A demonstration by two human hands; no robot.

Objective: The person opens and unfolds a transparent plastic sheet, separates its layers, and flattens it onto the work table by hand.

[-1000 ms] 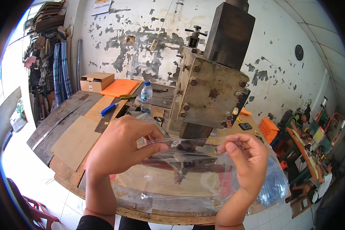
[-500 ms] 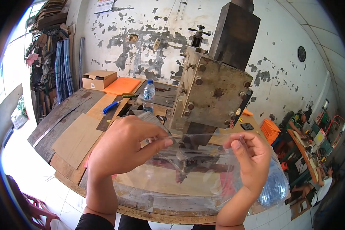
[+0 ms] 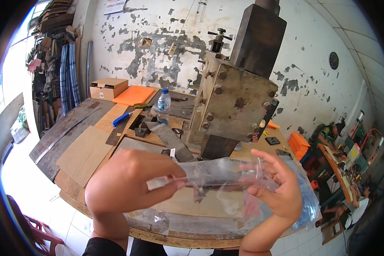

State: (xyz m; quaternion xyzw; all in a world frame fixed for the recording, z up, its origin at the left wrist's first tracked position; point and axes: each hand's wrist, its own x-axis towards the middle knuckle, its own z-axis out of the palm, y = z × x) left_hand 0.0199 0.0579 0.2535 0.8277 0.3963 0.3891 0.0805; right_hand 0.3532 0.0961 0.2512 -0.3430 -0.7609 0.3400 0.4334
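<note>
A clear, limp plastic sheet (image 3: 213, 173) stretches between my two hands over the front of the work table. My left hand (image 3: 134, 181) pinches its left end between thumb and fingers. At the right end my right hand (image 3: 277, 187) has the film between its thumb and curved fingers, with the grip looser than on the left. Through the sheet show a tan board and a patch of red. Just behind it stands a heavy press machine (image 3: 234, 100) with a bolted metal block; its lower part is partly hidden by the film.
Clear plastic pieces (image 3: 305, 200) lie in a pile at the table's right. A water bottle (image 3: 164, 106), blue-handled tool (image 3: 123, 119), cardboard box (image 3: 109, 89) and orange sheet (image 3: 134, 95) sit behind. An orange stack (image 3: 298, 145) stands right. Two people work at a far bench (image 3: 339, 170).
Both hands have come lower, and the plastic sheet has dropped and folded with them. My right hand's fingers have spread and its thumb has moved away from the fingertips.
</note>
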